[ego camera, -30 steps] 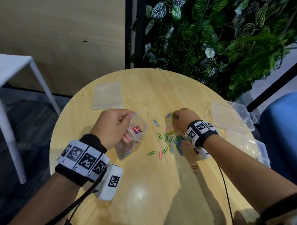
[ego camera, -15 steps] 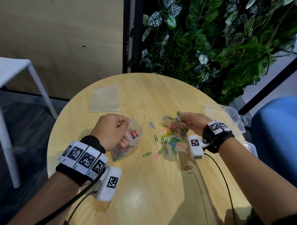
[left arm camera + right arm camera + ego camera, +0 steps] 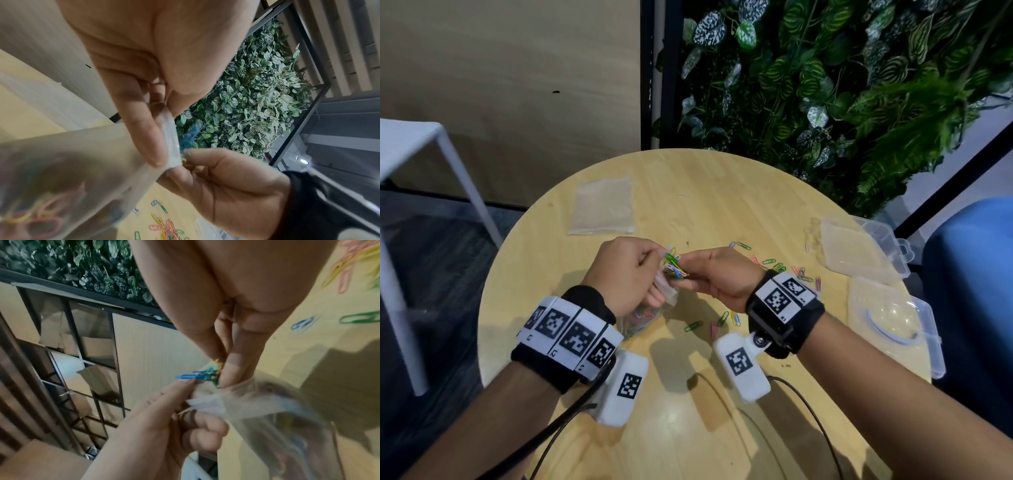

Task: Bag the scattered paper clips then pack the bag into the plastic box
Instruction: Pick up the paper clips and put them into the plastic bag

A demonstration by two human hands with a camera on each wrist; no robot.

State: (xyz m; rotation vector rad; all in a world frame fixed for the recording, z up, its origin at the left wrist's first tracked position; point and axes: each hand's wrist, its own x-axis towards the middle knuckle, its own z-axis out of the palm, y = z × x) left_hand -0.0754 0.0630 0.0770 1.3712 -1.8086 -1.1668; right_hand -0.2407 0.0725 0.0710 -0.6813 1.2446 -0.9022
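My left hand [image 3: 654, 270] pinches the rim of a small clear bag [image 3: 642, 317] above the round table; the bag has coloured paper clips in its bottom. My right hand [image 3: 690, 272] pinches a bunch of coloured clips [image 3: 674, 265] right at the bag's mouth. In the left wrist view the left fingers [image 3: 144, 133] grip the bag rim [image 3: 170, 138]. In the right wrist view the right fingertips [image 3: 230, 369] hold the bunch of clips [image 3: 203, 375] against the bag [image 3: 267, 415]. Several loose clips [image 3: 779, 265] lie on the table to the right, and more loose clips [image 3: 722, 318] lie under my right wrist.
Two open clear plastic boxes [image 3: 859, 250] [image 3: 893, 318] sit at the table's right edge. A flat stack of spare bags [image 3: 602, 209] lies at the far left of the table [image 3: 722, 192]. A plant wall stands behind, a white stool at left.
My right hand lifted a bunch of clips from the pile and carried it left to the bag's mouth. The left hand kept hold of the bag and raised it slightly.
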